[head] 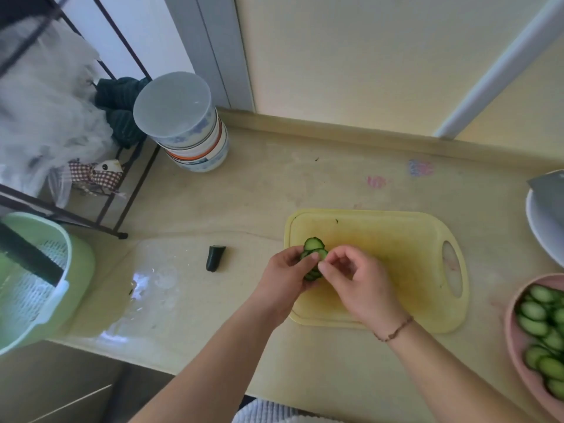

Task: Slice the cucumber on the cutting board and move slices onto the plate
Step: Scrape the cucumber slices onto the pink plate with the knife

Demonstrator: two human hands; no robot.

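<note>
**Last slices gathered, plate off to my right**

My left hand (290, 270) cups a small stack of cucumber slices (314, 254) over the near-left corner of the cutting board (396, 239), fingers curled round them. My right hand (351, 276) pinches the top slice's edge. The pink plate (515, 340), already holding slices, sits well right, past the board's handle end. My right hand is nearer it, and the board between lies bare, so I judge the carry unobstructed.
</note>
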